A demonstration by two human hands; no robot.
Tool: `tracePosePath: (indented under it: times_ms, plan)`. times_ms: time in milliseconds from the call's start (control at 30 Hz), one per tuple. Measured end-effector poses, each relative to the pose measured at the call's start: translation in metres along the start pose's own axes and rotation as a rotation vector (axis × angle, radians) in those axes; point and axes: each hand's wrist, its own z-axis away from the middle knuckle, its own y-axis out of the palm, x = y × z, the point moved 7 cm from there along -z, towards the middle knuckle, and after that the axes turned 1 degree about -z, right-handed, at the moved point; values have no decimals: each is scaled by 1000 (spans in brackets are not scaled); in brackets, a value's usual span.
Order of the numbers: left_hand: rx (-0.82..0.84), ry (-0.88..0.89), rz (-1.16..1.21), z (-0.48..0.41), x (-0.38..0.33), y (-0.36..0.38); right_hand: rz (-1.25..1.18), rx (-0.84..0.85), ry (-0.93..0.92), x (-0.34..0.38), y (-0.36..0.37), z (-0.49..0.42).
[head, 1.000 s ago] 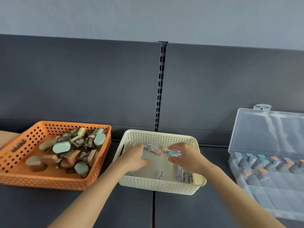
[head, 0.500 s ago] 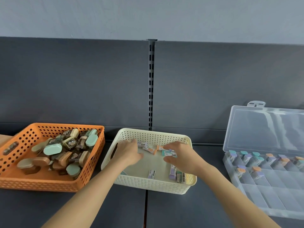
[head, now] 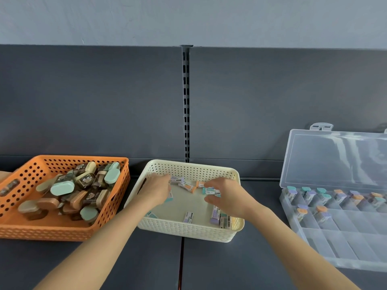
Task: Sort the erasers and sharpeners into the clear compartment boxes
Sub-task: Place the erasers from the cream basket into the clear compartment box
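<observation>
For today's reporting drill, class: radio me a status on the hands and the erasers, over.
Left hand and right hand in cream basket. Right pinches teal eraser; left grip unclear. Clear compartment box open; no obstruction seen.

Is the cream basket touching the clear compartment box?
Apart. The head view shows a bare strip of dark tabletop between the cream basket and the clear compartment box.
</observation>
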Motion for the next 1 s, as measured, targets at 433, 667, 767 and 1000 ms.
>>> tracePosePath:
  times_ms: [433, 667, 767, 1000]
  plan:
    - [91, -26, 312, 11, -8, 0, 21, -7, -33, 4, 0, 0]
    - [206, -181, 379, 7, -4, 3, 19, -27, -33, 3, -5, 3]
    - [183, -179, 299, 6, -9, 6, 26, -30, -37, 4, -6, 5]
    - [216, -256, 551, 9, -9, 11, 29, -27, -27, -1, -8, 3]
